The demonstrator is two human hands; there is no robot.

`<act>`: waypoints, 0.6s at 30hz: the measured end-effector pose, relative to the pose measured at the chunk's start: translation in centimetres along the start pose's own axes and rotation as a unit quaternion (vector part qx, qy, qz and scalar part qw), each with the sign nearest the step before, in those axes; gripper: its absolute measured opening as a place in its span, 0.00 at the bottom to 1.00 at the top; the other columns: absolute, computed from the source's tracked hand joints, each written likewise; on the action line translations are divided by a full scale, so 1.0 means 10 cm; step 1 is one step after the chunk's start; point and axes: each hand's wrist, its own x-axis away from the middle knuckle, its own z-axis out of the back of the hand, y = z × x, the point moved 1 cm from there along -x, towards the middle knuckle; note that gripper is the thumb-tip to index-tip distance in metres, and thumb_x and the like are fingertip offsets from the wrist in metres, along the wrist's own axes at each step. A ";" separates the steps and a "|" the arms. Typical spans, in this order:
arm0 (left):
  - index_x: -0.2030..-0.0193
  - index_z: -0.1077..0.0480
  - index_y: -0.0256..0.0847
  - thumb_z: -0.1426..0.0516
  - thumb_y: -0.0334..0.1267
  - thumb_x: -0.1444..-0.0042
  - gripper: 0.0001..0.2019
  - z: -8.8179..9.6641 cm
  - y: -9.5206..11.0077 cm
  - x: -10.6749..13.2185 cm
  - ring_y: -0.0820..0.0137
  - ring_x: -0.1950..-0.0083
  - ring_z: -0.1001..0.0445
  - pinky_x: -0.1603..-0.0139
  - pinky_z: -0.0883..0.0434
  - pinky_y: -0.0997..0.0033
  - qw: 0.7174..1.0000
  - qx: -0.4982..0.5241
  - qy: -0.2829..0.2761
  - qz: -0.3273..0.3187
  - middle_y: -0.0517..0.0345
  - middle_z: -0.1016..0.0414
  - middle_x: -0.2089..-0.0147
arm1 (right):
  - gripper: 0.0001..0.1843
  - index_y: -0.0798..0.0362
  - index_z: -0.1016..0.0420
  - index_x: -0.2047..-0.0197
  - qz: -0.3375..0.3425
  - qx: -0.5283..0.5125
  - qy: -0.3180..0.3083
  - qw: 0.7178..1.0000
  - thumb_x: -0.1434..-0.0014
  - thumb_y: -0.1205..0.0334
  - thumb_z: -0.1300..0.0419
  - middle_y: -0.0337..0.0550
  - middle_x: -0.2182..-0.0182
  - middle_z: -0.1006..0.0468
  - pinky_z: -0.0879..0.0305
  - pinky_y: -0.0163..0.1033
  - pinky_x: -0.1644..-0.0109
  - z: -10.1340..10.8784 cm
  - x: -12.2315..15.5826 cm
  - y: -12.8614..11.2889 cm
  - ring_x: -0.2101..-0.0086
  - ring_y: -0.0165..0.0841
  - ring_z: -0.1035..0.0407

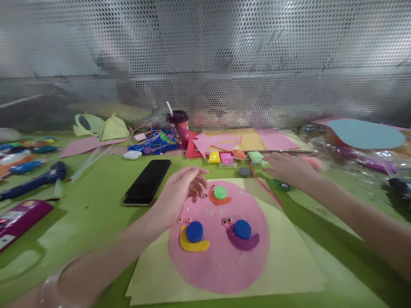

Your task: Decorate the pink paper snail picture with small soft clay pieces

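Observation:
My left hand (188,188) hovers over the upper left of a pink paper circle (218,267), its fingers loosely curled and apart, with nothing visible in them. The circle lies on pale yellow sheets (289,273). On it are three clay snails with bottle-cap shells: an orange snail with a green cap (220,193), a yellow snail with a blue cap (194,232) and a purple snail with a blue cap (242,229). My right hand (289,167) stretches out flat with extended fingers, beside a light green clay packet (255,157). Its fingertips are partly hidden.
Yellow (214,157) and pink clay packets (226,158) lie beyond the sheets, near a grey cap (243,172). A phone (147,182) rests left of my left hand. Behind stands a lidded cup (179,128). A glue gun (35,179) is at left, crumpled plastic (356,167) at right.

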 end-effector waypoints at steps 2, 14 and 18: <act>0.65 0.29 0.38 0.47 0.40 0.42 0.09 -0.03 0.02 0.03 0.76 0.78 0.33 0.79 0.41 0.77 1.000 -0.019 -0.012 0.009 0.60 0.28 0.75 | 0.18 0.55 0.34 0.46 -0.020 0.018 -0.011 1.000 0.36 0.57 0.44 0.47 0.51 0.29 0.29 0.46 0.57 0.02 -0.03 -0.03 0.58 0.36 0.30; 0.63 0.30 0.36 0.51 0.41 0.39 0.13 -0.15 0.09 0.16 0.76 0.77 0.33 0.78 0.40 0.76 0.987 -0.117 -0.107 0.018 0.60 0.30 0.75 | 0.17 0.55 0.34 0.46 -0.068 0.041 -0.037 0.996 0.36 0.57 0.45 0.47 0.52 0.29 0.29 0.45 0.58 0.21 -0.09 -0.17 0.59 0.35 0.29; 0.62 0.29 0.36 0.51 0.41 0.38 0.13 -0.16 0.08 0.17 0.76 0.77 0.33 0.78 0.40 0.77 0.985 -0.122 -0.119 0.021 0.60 0.29 0.74 | 0.15 0.56 0.31 0.49 -0.064 0.045 -0.040 0.996 0.37 0.58 0.43 0.46 0.54 0.27 0.29 0.44 0.57 0.16 -0.14 -0.20 0.59 0.34 0.29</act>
